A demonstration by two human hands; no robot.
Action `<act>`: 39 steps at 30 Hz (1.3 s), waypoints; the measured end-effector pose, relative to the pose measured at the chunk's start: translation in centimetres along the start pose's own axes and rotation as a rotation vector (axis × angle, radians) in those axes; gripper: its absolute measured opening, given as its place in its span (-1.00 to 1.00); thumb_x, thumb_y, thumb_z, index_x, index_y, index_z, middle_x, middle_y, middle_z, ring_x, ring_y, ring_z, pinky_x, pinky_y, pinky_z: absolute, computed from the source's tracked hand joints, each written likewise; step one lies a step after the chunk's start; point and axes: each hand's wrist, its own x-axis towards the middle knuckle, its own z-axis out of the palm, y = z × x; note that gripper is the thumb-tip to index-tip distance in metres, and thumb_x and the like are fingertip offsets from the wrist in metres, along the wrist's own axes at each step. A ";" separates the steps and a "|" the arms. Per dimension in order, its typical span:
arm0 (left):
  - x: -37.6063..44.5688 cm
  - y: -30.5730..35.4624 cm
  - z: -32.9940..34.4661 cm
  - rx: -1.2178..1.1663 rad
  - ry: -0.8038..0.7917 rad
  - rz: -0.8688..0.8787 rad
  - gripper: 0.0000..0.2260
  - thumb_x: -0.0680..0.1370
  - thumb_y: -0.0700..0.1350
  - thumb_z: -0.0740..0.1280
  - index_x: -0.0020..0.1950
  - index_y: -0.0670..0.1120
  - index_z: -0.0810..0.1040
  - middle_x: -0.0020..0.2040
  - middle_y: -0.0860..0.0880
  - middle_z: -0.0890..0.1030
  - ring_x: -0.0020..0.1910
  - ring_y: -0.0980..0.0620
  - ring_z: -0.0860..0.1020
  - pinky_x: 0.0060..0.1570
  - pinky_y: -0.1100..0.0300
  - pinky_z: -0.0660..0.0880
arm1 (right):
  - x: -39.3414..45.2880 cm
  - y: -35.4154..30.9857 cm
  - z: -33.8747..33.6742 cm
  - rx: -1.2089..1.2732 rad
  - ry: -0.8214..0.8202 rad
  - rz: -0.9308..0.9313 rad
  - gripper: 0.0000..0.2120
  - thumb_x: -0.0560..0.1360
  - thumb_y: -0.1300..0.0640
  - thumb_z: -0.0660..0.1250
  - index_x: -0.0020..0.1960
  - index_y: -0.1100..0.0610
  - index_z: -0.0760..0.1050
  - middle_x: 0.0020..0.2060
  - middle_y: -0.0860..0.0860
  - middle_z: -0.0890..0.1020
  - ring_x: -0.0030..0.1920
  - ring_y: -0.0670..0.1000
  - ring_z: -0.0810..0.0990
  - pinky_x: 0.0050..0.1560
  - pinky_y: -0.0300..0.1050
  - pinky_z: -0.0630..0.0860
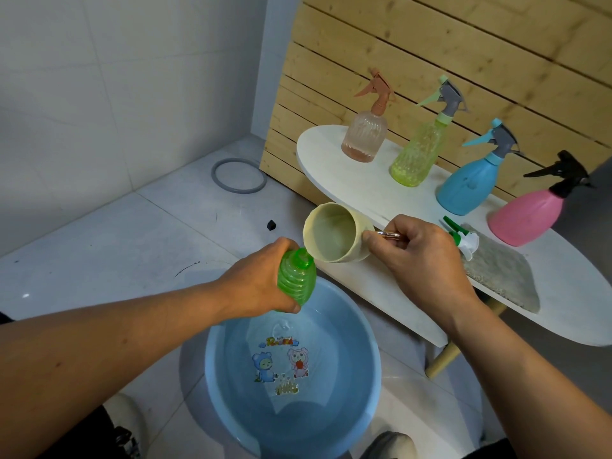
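My left hand (261,276) grips a ribbed green bottle (295,276) with its neck open, held above the blue basin (371,362). My right hand (420,256) holds a cream cup (334,231) by its shiny handle, tipped on its side with the rim touching the bottle's mouth. The cup's inside looks empty. The basin sits on the floor with water in it and cartoon stickers on its bottom. A green and white spray head (462,236) lies on the white table (371,190), just right of my right hand.
Several spray bottles stand on the white table: pink clear (364,134), yellow-green (417,154), blue (467,183), pink with black head (530,213). A grey cloth (500,276) lies on the table. A grey ring (238,175) and a small black piece (271,224) lie on the floor. Wooden slats back the table.
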 end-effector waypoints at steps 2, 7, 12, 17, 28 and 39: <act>0.0 0.0 0.0 0.000 -0.001 -0.002 -0.21 0.24 0.08 0.68 0.32 0.20 0.30 0.13 0.20 0.52 0.07 0.17 0.55 0.05 0.08 0.59 | 0.0 -0.1 0.0 -0.002 -0.003 0.001 -0.64 0.53 -0.08 0.42 -0.35 0.03 0.42 -0.44 -0.07 0.44 -0.37 -0.05 0.37 -0.36 -0.09 0.28; -0.1 0.0 0.0 0.003 -0.005 -0.004 -0.20 0.23 0.08 0.69 0.32 0.20 0.30 0.13 0.20 0.52 0.07 0.17 0.55 0.05 0.07 0.59 | -0.2 -0.3 -0.1 -0.015 -0.003 -0.001 -0.64 0.53 -0.08 0.41 -0.35 0.04 0.41 -0.43 -0.06 0.45 -0.36 -0.05 0.38 -0.37 -0.09 0.27; -0.2 0.0 0.1 0.009 -0.009 -0.001 -0.19 0.23 0.08 0.69 0.33 0.19 0.30 0.13 0.20 0.51 0.06 0.16 0.54 0.04 0.10 0.59 | -0.3 -0.3 0.0 -0.038 0.000 -0.002 -0.63 0.53 -0.09 0.41 -0.35 0.04 0.41 -0.42 -0.05 0.45 -0.36 -0.05 0.37 -0.37 -0.09 0.26; -0.2 0.0 0.1 0.007 -0.013 -0.003 -0.19 0.24 0.07 0.69 0.34 0.18 0.30 0.13 0.19 0.51 0.07 0.17 0.54 0.03 0.12 0.58 | -0.3 -0.5 -0.1 -0.049 -0.001 -0.009 -0.64 0.54 -0.08 0.41 -0.36 0.00 0.39 -0.42 -0.07 0.45 -0.36 -0.06 0.38 -0.37 -0.11 0.25; -0.2 0.0 0.2 0.003 -0.019 -0.004 -0.19 0.24 0.06 0.70 0.34 0.18 0.30 0.13 0.19 0.52 0.08 0.16 0.54 0.01 0.17 0.57 | -0.4 -0.5 0.0 -0.088 0.004 -0.030 -0.63 0.54 -0.08 0.40 -0.35 -0.01 0.37 -0.41 -0.07 0.44 -0.36 -0.07 0.39 -0.38 -0.15 0.22; -0.2 0.0 0.2 0.023 -0.019 -0.005 -0.18 0.24 0.07 0.70 0.34 0.18 0.30 0.15 0.19 0.51 0.08 0.15 0.54 0.04 0.11 0.59 | -0.4 -0.6 0.0 -0.100 -0.002 -0.049 -0.64 0.55 -0.09 0.39 -0.35 -0.03 0.37 -0.40 -0.07 0.45 -0.35 -0.07 0.39 -0.36 -0.15 0.22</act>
